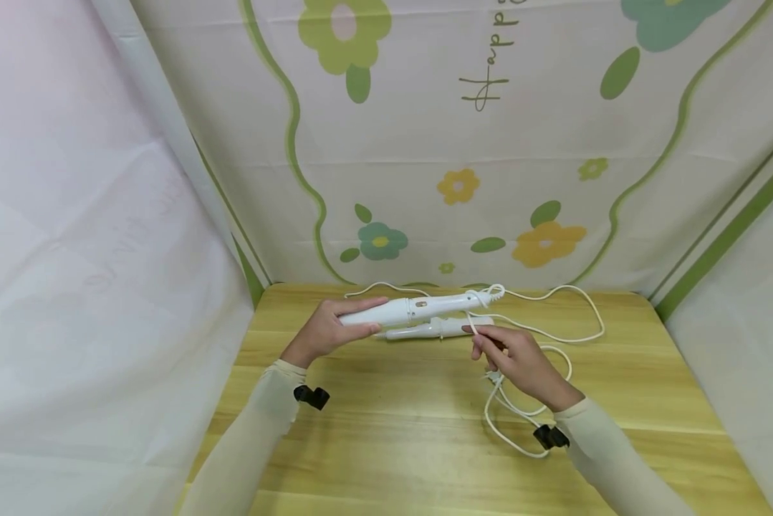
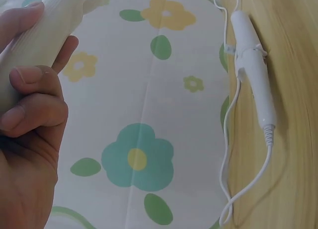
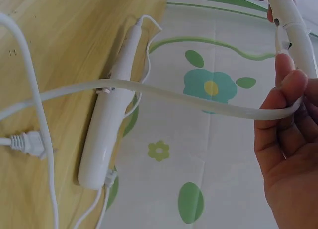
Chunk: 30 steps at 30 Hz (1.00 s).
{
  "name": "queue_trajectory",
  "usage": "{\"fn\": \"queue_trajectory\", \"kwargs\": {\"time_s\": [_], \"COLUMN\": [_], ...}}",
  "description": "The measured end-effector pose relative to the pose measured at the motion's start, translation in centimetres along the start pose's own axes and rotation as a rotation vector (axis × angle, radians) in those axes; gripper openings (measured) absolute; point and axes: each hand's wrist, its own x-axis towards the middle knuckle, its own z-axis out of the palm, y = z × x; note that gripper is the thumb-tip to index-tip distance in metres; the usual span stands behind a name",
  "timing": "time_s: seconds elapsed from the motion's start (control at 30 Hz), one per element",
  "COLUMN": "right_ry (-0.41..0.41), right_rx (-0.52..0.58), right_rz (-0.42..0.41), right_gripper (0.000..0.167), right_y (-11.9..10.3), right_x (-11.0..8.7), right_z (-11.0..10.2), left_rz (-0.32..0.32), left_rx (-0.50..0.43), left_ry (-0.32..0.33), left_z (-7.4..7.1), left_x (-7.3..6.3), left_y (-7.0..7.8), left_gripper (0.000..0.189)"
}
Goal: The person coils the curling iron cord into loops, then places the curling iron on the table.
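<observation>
My left hand (image 1: 327, 330) grips one end of a white hair iron (image 1: 440, 305), held above the back of the table and lying nearly level. A small gold-coloured switch shows on its handle. From its right end comes a white cord (image 3: 198, 104), looped near the handle. My right hand (image 1: 518, 360) pinches this cord between thumb and fingers, just below the handle's end. A second white hair iron (image 1: 418, 332) lies on the table behind and below the held one; its whole length shows in the left wrist view.
The wooden table (image 1: 386, 437) meets a flower-printed cloth (image 1: 412, 143) at its back edge. Loose white cord (image 1: 521, 451) lies in loops under and beside my right forearm, with a white plug (image 3: 32, 143) among it. More cord runs along the table's back right.
</observation>
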Motion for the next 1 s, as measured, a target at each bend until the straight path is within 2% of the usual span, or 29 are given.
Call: {"fn": "queue_trajectory", "kwargs": {"time_s": [0.13,0.27,0.43,0.77,0.87,1.0], "right_ry": [0.015,0.034,0.023,0.003,0.012,0.027], "right_rx": [-0.084,-0.121,-0.041,0.189,0.207,0.163], "right_rz": [-0.004,-0.002,0.019,0.158,0.165,0.148], "right_gripper": [0.019,0.021,0.02,0.023,0.022,0.02], "right_y": [-0.4,-0.8,-1.1,-0.8,-0.7,-0.9], "right_x": [-0.2,-0.3,-0.4,-1.2,-1.4,-1.5], "right_z": [-0.4,-0.8,-0.8,0.0,0.3,0.2], "left_rz": [-0.021,-0.021,-0.021,0.003,0.007,0.007], "left_rx": [0.02,0.035,0.059,0.077,0.077,0.09], "left_ry": [0.03,0.044,0.079,0.187,0.207,0.213], "left_z": [-0.2,-0.4,-0.6,-1.1,-1.3,-1.4], "left_x": [-0.2,-0.3,-0.4,-0.5,-0.4,-0.4], "left_y": [0.0,0.0,0.0,0.2,0.1,0.0], "left_gripper": [0.05,0.05,0.049,0.049,0.049,0.049]}}
